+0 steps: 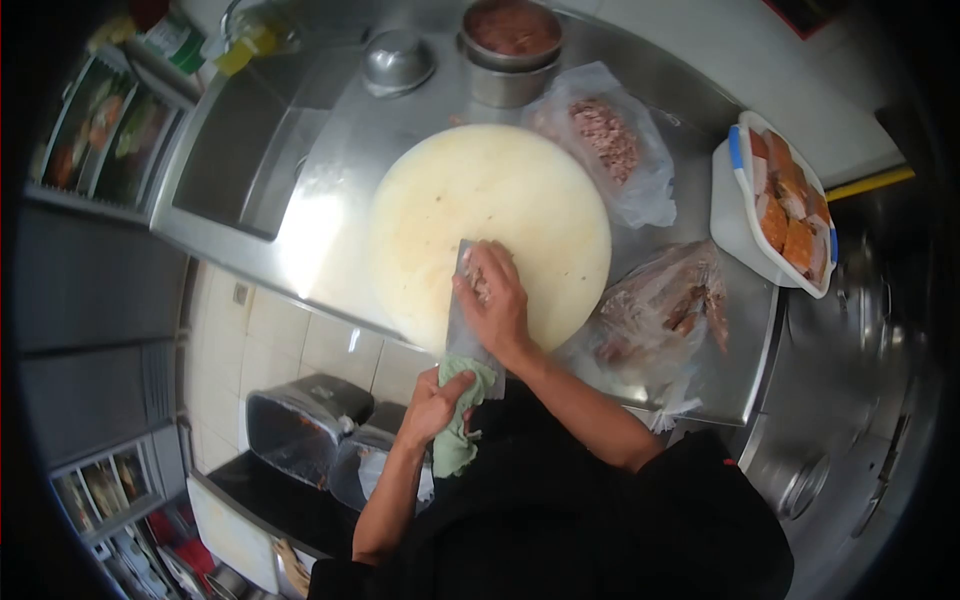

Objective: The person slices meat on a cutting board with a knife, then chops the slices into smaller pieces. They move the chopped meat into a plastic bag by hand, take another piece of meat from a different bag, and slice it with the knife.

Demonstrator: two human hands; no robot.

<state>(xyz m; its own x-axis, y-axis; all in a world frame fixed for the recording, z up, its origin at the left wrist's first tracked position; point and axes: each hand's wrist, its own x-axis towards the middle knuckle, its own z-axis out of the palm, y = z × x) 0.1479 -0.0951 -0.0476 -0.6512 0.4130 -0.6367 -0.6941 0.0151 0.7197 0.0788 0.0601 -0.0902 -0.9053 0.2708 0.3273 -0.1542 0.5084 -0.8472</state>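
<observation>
A wide cleaver [458, 330] lies lengthwise over the near edge of the round, pale chopping block [430, 200]. My right hand [497, 305] is cupped over its blade, fingers together, with some chopped meat [480, 285] under the palm and fingers. Close to my body, my left hand [433, 408] is closed on a green cloth [457, 450], thumb on top, beside the near end of the blade. The cloth hangs down in folds. Whether the cleaver's handle is inside the cloth is hidden.
Behind the block are a metal pot of ground meat [512, 30], an upturned bowl [396, 62] and a bag of chopped meat [605, 140]. Bagged meat [660, 310] and a white tub of meat pieces [740, 235] stand right. A sink [235, 165] is left, a bin [300, 425] below.
</observation>
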